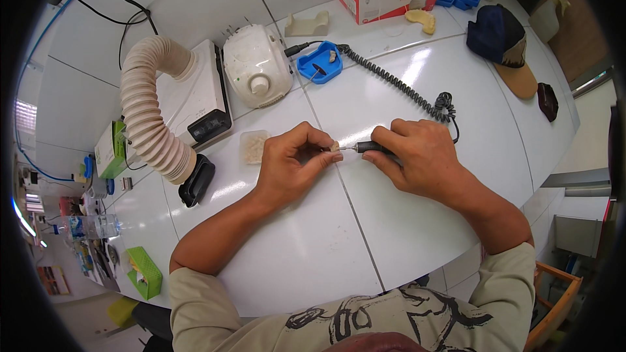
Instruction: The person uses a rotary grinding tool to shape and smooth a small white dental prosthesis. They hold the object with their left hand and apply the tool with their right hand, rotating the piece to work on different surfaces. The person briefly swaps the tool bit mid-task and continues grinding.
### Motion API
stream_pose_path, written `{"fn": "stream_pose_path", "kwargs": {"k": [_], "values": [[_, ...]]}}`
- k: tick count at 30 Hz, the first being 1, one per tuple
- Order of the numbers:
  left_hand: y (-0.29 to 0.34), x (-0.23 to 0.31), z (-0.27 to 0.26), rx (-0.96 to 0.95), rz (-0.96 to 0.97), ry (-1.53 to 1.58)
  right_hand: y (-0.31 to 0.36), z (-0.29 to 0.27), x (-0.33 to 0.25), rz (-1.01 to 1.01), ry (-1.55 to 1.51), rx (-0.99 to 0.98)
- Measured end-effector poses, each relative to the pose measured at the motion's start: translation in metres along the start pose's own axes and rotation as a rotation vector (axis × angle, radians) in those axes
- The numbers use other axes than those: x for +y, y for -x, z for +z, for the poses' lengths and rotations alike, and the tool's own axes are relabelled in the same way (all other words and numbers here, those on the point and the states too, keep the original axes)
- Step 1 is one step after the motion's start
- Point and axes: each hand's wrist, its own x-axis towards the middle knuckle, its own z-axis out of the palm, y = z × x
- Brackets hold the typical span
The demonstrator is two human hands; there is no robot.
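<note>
L hand (293, 163) + R hand (417, 155) face each other above the table (293, 254), fingertips near but apart. L hand: thumb + fingertips pinched on a small tan piece (335, 146). R hand: clamped round a dark handpiece (370, 147), thumb on near side, fingers over far side.

Key relation: piece lies straight L of R hand, at the tip end of a thin metal bit (347, 148). Bit + handpiece share one long axis, approx. side to side across the person's front, bit end twd L. L hand is nearer, having the piece in its fingertips; R hand meets it only via the bit. Bit tip vs. piece: touching or just apart, can't tell, too small here.

Around: tub (253, 148) w/ pale bits just beside L hand, on its L. Farther L, ribbed hose (147, 107), dark nozzle (197, 181) at its end. White unit w/ knob (258, 65) beyond tub; coiled cord (398, 81) runs from it, dropping twd R hand. Blue tray (306, 68) beyond the piece, well apart.
</note>
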Motion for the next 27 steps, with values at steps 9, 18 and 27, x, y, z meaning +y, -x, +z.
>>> {"fn": "stream_pose_path", "kwargs": {"k": [9, 18, 27], "values": [[-0.0003, -0.0001, -0.0019, -0.029, -0.016, 0.032, -0.0015, 0.0007, 0.0011, 0.009, -0.051, 0.01], [-0.0015, 0.001, -0.002, -0.034, -0.048, 0.14, -0.0021, 0.0028, 0.0018, 0.031, -0.075, 0.021], [-0.0015, -0.0011, -0.0043, -0.059, -0.049, 0.101, -0.0025, 0.0033, 0.0021, 0.003, -0.059, 0.026]]}}
